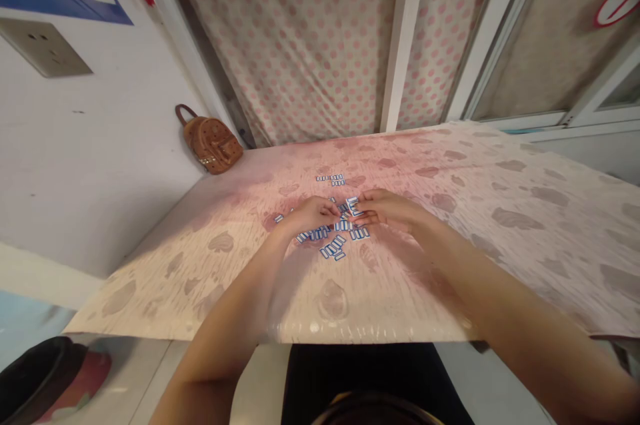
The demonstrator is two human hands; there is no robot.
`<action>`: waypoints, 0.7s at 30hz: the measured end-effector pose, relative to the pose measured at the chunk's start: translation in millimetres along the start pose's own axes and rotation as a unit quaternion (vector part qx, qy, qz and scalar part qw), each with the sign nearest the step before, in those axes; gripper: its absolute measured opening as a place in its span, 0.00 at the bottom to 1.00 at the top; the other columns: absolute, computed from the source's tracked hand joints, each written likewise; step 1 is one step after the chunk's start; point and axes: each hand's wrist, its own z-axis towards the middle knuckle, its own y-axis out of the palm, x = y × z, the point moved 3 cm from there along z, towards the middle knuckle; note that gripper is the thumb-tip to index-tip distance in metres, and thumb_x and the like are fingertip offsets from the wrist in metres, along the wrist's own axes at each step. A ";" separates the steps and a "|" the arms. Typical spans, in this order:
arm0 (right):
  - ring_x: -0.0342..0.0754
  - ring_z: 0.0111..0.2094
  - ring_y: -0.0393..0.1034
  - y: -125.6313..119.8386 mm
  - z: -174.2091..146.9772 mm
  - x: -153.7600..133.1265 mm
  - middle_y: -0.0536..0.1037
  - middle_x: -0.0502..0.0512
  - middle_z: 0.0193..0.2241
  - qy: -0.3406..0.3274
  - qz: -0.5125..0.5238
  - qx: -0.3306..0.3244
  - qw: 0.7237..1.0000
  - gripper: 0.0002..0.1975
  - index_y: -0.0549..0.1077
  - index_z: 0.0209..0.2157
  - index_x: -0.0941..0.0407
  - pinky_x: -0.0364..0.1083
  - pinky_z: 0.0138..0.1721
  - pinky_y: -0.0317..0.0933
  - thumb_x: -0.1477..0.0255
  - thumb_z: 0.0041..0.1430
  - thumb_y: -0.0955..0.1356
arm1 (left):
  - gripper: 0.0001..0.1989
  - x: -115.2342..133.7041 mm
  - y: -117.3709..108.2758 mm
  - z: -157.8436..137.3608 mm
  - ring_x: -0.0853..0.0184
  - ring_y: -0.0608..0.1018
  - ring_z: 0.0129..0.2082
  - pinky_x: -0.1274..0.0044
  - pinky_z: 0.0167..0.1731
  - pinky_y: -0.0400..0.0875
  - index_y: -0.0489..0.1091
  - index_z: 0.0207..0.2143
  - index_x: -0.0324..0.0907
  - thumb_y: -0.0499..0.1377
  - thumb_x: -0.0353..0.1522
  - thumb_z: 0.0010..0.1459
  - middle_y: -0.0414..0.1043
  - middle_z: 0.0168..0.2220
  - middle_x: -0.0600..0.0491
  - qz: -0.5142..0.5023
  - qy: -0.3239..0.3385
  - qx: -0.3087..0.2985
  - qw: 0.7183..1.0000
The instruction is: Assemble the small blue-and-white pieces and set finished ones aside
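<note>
A loose pile of small white tiles with blue edges (333,246) lies on the patterned tablecloth in front of me. My right hand (383,207) is closed at the right side of the pile, pinching a few tiles (353,205) between thumb and fingers. Just left of it, my left hand (316,213) hovers low over the pile with its fingers curled together. What those fingers hold, if anything, is hidden. Beyond both hands, several more tiles (331,179) are laid side by side in short rows. The marks on the tile faces are too small to read.
The table (332,298) reaches to a curtained window frame (300,45). At its far left corner a small brown backpack-shaped bag (214,144) leans against the wall. A dark-rimmed bin (55,378) stands on the floor at lower left.
</note>
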 end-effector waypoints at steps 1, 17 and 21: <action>0.44 0.28 0.76 1.6 0.2 1.3 0.78 0.56 0.25 0.005 0.004 0.002 1.000 0.07 0.68 0.26 0.59 0.44 0.37 0.72 0.81 0.56 0.68 | 0.04 -0.8 0.2 0.6 0.71 0.75 0.27 0.80 0.30 0.67 0.74 0.31 0.38 0.62 0.29 0.51 0.76 0.28 0.54 -0.002 -0.001 -0.004 1.000; 0.46 0.30 0.77 -41.8 8.3 -5.5 0.79 0.56 0.25 -0.055 0.028 0.153 0.986 0.10 0.68 0.23 0.57 0.45 0.40 0.73 0.82 0.55 0.69 | 0.05 4.1 -2.9 -4.5 0.69 0.76 0.28 0.80 0.29 0.66 0.77 0.29 0.39 0.61 0.29 0.49 0.77 0.26 0.54 0.108 -0.002 -0.023 0.994; 0.48 0.30 0.77 -49.6 13.1 -1.4 0.78 0.55 0.24 -0.060 0.011 0.179 0.982 0.11 0.68 0.21 0.57 0.46 0.39 0.73 0.80 0.51 0.71 | 0.05 -0.4 -2.7 -1.1 0.68 0.76 0.29 0.80 0.30 0.67 0.76 0.29 0.38 0.61 0.30 0.50 0.77 0.28 0.53 0.112 0.018 -0.007 0.993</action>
